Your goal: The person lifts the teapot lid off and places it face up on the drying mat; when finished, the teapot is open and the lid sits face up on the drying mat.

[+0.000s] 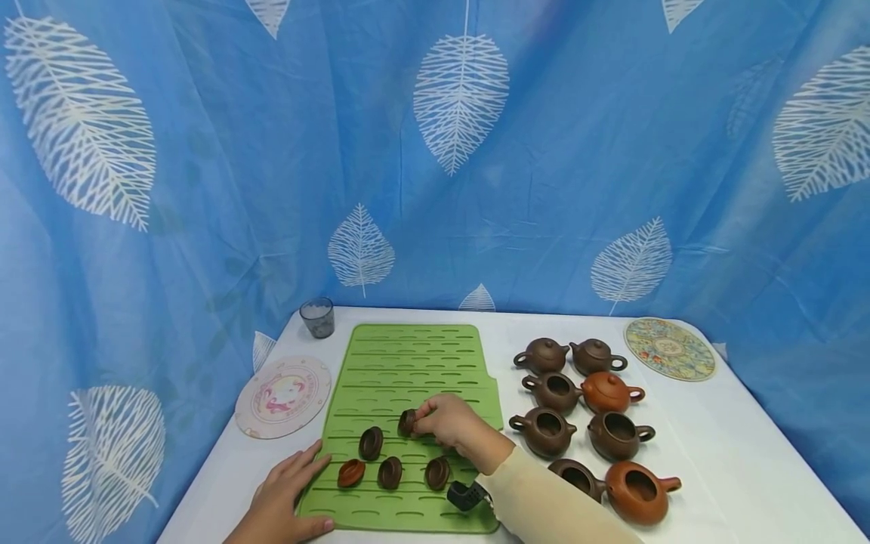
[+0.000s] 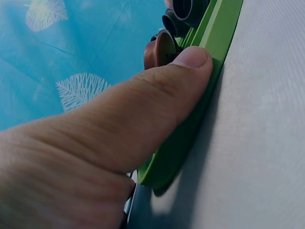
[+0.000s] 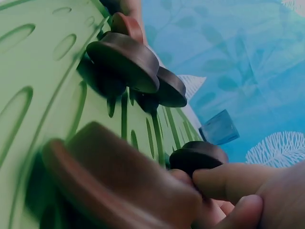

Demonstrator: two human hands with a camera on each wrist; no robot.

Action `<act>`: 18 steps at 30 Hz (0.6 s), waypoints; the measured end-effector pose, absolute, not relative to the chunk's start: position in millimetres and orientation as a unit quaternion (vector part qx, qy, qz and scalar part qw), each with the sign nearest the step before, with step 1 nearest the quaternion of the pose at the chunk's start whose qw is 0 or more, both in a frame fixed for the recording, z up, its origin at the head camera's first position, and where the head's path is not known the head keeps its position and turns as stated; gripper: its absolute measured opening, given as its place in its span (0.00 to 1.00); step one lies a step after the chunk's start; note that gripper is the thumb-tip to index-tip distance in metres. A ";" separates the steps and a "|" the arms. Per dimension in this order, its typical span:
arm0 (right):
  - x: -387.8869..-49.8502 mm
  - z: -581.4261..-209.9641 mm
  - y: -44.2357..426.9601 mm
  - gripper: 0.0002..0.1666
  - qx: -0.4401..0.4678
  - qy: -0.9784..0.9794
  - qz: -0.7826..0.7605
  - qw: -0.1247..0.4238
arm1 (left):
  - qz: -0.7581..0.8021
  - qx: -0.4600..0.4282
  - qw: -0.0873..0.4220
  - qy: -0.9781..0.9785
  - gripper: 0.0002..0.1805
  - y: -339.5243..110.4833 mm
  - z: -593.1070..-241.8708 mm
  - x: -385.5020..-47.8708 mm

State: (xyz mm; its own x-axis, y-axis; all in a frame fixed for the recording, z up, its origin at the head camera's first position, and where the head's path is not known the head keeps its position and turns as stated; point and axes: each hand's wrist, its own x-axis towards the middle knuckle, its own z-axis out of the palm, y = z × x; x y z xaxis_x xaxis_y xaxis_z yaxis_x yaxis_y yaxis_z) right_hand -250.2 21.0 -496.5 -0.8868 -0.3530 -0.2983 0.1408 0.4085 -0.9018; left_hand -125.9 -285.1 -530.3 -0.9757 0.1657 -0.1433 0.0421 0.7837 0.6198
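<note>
My right hand point(image 1: 457, 425) pinches a dark brown teapot lid point(image 1: 407, 423) over the middle of a green ridged mat point(image 1: 414, 355). In the right wrist view the fingertips hold that lid point(image 3: 198, 156) by its near side. My left hand point(image 1: 282, 487) rests with spread fingers at the mat's lower left edge; in the left wrist view its thumb point(image 2: 157, 86) lies along the green rim. Nearby on the mat lie a reddish-brown lid point(image 1: 351, 473) and three dark brown lids, one at the left point(image 1: 371, 443), the middle lid point(image 1: 390, 473) and the right lid point(image 1: 437, 473).
Right of the mat stand several teapots, some lidded, such as a red-brown teapot point(image 1: 609, 393), and some lidless, such as an orange-brown teapot point(image 1: 637, 493). A patterned round mat point(image 1: 669, 349) lies at back right, a pink round mat point(image 1: 283, 397) at left, a glass point(image 1: 318, 317) at back left.
</note>
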 end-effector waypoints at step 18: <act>-248.1 -491.0 34.0 0.04 -0.068 0.841 -0.500 0.193 | 0.318 0.050 0.097 0.942 0.53 -285.4 -530.9 -126.1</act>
State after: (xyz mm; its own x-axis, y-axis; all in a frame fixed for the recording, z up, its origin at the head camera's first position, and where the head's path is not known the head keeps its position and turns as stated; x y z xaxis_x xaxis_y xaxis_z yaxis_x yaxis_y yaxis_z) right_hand -248.1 34.0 -491.0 -0.9161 -0.3081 -0.2568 0.0783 0.4904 -0.8680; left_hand -126.1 -285.4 -530.9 -0.9762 0.1553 -0.1516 0.0318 0.7934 0.6079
